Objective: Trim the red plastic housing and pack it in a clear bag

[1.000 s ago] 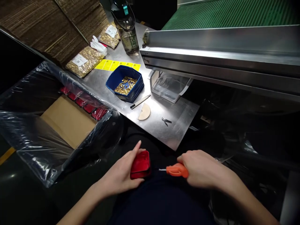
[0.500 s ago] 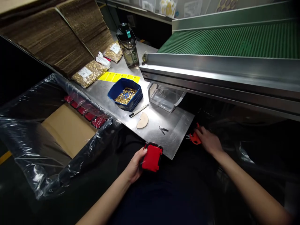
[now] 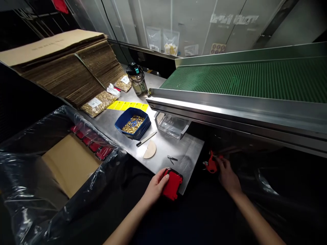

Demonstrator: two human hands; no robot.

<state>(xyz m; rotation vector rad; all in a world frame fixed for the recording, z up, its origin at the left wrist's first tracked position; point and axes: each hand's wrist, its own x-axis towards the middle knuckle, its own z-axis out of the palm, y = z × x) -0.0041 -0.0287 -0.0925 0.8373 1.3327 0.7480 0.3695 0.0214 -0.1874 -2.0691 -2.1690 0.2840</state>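
Observation:
My left hand [image 3: 155, 186] is closed on the edge of a flat red case [image 3: 172, 185] with black rims, its thumb on the red face. The case is over the near corner of the metal table [image 3: 187, 144]. Off the table's right edge, my right hand [image 3: 229, 177] has its fingers closed at a red-orange plastic piece [image 3: 211, 165] with a small metal part at its left end. The exact kind of that piece does not show. On the table near the case lie small metal nippers [image 3: 172, 159], a wooden half-disc [image 3: 150, 149] and a pen [image 3: 146, 139].
A blue bin [image 3: 144, 130] of small brass-coloured parts and a clear tray [image 3: 168, 124] stand farther back. The green conveyor [image 3: 217, 80] overhangs at right. Left are stacked cardboard [image 3: 63, 69] and a plastic-lined box [image 3: 88, 183] holding several red cases [image 3: 94, 146]. A bottle [image 3: 139, 83] stands behind.
My view has tilted up, showing more wall. My left hand has brought the red case rightward, over the table corner. My right hand still has the red-orange piece, now turned a little.

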